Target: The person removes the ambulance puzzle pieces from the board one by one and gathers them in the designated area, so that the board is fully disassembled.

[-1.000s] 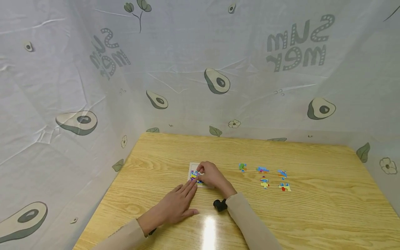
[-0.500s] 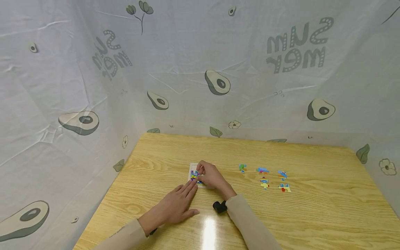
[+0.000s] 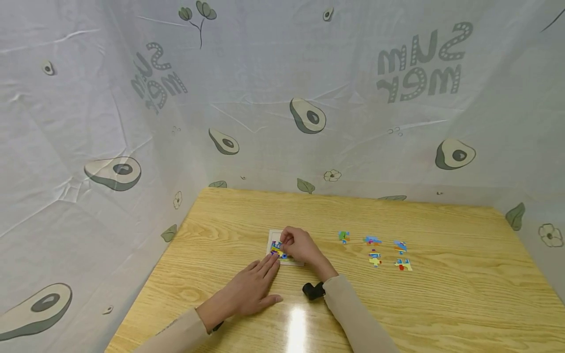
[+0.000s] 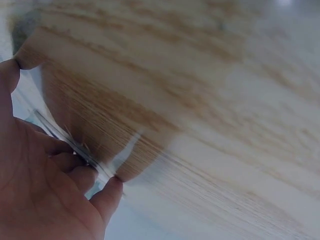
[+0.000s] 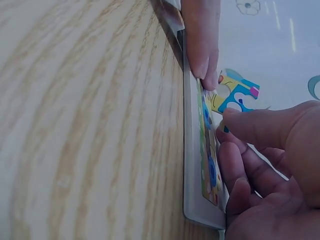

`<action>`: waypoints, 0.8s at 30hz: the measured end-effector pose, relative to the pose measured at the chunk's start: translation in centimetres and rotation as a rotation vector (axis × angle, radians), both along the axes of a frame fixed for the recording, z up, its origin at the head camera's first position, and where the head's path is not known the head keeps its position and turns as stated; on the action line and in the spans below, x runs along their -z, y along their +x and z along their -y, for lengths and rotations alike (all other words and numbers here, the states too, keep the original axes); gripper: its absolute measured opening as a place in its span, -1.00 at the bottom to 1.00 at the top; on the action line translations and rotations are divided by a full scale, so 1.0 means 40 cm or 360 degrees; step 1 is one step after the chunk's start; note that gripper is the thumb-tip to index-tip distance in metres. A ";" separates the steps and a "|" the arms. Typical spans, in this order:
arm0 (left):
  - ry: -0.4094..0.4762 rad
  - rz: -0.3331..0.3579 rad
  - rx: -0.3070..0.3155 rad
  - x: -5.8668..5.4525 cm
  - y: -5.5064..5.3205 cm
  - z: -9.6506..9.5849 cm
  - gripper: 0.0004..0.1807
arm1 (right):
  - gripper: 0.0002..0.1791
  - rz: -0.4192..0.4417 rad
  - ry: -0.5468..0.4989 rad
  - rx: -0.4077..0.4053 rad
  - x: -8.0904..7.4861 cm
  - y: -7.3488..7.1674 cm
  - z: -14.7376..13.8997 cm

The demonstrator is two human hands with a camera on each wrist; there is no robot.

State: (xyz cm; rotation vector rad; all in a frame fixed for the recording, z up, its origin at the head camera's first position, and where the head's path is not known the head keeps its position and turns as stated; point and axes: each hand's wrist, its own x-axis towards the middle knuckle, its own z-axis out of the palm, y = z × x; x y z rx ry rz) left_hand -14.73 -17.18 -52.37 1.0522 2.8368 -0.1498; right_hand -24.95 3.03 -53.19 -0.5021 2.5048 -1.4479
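Note:
A small puzzle board with a pale frame [image 3: 272, 236] lies on the table, partly filled with colourful pieces. My left hand [image 3: 253, 289] rests with straight fingers on its near left edge. My right hand [image 3: 302, 246] is over the board, thumb and fingertips pinching a puzzle piece that they mostly hide. In the right wrist view, a blue and yellow puzzle piece [image 5: 239, 94] stands tilted up from the board [image 5: 192, 185], right at the fingertips [image 5: 231, 118]. The left fingertips [image 5: 200, 65] press the frame beside it. In the left wrist view, the left hand [image 4: 45, 185] lies along the board's edge.
Several loose puzzle pieces lie right of the board, among them a green one [image 3: 344, 237], a blue one [image 3: 400, 246] and a yellow one [image 3: 375, 262]. A printed white curtain [image 3: 265, 162] borders the wooden table [image 3: 441, 304] at the back and sides.
My right thumb and fingertips have shifted slightly up and right over the board, drawing closer together. The left hand stays in place on the frame; the loose pieces have not moved.

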 end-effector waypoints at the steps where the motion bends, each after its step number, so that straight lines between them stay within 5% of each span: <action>1: 0.0001 0.0006 -0.0002 0.000 0.000 0.000 -0.04 | -0.85 0.0007 -0.0011 0.0003 -0.001 0.001 -0.001; 12: 0.0017 -0.0002 0.0019 -0.006 0.001 -0.002 -0.06 | -0.89 0.0028 -0.0082 0.0065 -0.009 0.002 -0.016; 24: 0.0003 0.0075 -0.0035 -0.002 -0.004 -0.003 -0.04 | -0.93 0.0048 -0.0138 0.0154 -0.065 0.031 -0.072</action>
